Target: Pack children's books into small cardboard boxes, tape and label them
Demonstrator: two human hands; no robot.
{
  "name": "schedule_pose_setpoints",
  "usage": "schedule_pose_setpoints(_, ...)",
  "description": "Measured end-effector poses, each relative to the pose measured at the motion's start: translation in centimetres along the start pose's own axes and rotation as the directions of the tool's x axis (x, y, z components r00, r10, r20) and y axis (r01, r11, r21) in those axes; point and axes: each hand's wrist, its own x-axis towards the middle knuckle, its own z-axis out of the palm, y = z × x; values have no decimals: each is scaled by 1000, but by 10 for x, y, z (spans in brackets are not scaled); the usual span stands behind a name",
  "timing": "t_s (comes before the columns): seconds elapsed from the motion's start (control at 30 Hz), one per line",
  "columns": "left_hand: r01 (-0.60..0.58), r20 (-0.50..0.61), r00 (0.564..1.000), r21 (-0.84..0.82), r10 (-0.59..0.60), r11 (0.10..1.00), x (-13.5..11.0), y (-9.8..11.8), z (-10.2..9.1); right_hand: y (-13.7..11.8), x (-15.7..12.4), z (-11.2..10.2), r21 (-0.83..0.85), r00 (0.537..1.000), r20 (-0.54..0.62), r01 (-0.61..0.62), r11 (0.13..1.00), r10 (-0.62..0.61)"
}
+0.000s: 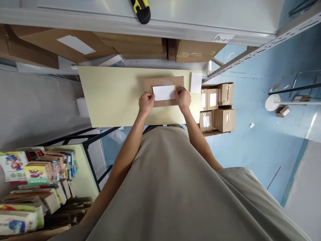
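Observation:
A flat brown cardboard box lies on the pale yellow tabletop in front of me. Over its upper face is a white label with a small yellow mark near its right end. My left hand pinches the label's left end between thumb and finger. At the other end, my right hand pinches the label's right edge, close to the yellow mark. I cannot tell whether the label touches the cardboard all along. A stack of white labels sits at the table's right end.
A metal shelf crosses above the table, bearing a yellow-black box cutter. Larger cartons line the level below. Small taped boxes stand in a carton to the right. Books fill a rack at lower left.

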Motion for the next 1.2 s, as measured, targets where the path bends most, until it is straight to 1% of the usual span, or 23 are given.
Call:
schedule_pose_setpoints(0.1, -7, 8, 1000, 30, 6, 1000, -2, 2, -1, 2, -2, 0, -88, 999, 9, 39, 995, -38)
schedule_pose_setpoints(0.17, -8, 17, 1000, 51, 7, 999, -3, 3, -2, 5, -10, 1, -176, 991, 3, 132, 975, -134)
schedule_pose_setpoints(0.2, -7, 21, 1000, 63, 5, 998, -3, 3, -2, 7, -17, 1, -235, 980, 10, 195, 952, -198)
schedule_pose_setpoints(0.27, -2, 25, 1000, 85, 0, 996, -3, 4, -3, 12, -33, 2, -361, 948, 60, 313, 878, -313)
schedule_pose_setpoints(0.33, -4, 33, 999, 95, 1, 995, -3, 4, -3, 17, -52, 3, -448, 918, 138, 392, 803, -372)
schedule_pose_setpoints(0.4, -11, 40, 999, 95, 7, 995, -3, 4, -3, 22, -67, 3, -474, 899, 196, 436, 765, -391)
schedule_pose_setpoints(0.5, -13, 40, 999, 101, 9, 995, -2, 4, -3, 23, -75, 4, -467, 894, 215, 447, 763, -392)
schedule_pose_setpoints(0.57, -10, 39, 999, 107, 6, 994, -2, 4, -3, 19, -70, 4, -465, 906, 196, 424, 777, -376)
schedule_pose_setpoints(0.67, -4, 41, 999, 107, 0, 994, -2, 3, -3, 9, -50, 3, -457, 922, 146, 385, 802, -360)
schedule_pose_setpoints(0.73, -8, 39, 999, 105, 4, 994, -1, 2, -3, 2, -37, 2, -445, 925, 122, 376, 813, -361)
schedule_pose_setpoints(0.8, -18, 32, 999, 103, 14, 994, -1, 1, -2, -3, -29, 2, -447, 924, 117, 375, 812, -363)
schedule_pose_setpoints(0.87, -22, 24, 1000, 103, 20, 994, 0, -1, -1, -7, -30, 3, -472, 920, 138, 387, 792, -367)
schedule_pose_setpoints(0.93, -23, 20, 1000, 101, 21, 995, 0, -3, 0, -9, -41, 7, -499, 904, 191, 425, 755, -382)
schedule_pose_setpoints(0.97, -25, 20, 1000, 101, 23, 995, 0, -3, 0, -10, -48, 9, -504, 889, 230, 456, 734, -395)
schedule_pose_setpoints(1.03, -34, 26, 999, 105, 31, 994, 0, -3, 0, -11, -63, 14, -491, 849, 315, 529, 692, -425)
schedule_pose_setpoints(1.1, -44, 35, 999, 114, 40, 992, 0, -3, 0, -12, -73, 17, -468, 809, 378, 586, 661, -450)
schedule_pose_setpoints(1.13, -45, 37, 998, 119, 41, 992, -1, -3, 0, -12, -73, 18, -462, 799, 393, 600, 654, -455)
schedule_pose_setpoints(1.17, -43, 37, 999, 123, 39, 991, -1, -2, 0, -13, -71, 17, -465, 801, 392, 596, 655, -452)
schedule_pose_setpoints(1.2, -40, 37, 999, 124, 36, 991, -1, -2, -1, -13, -66, 16, -477, 817, 373, 575, 665, -439)
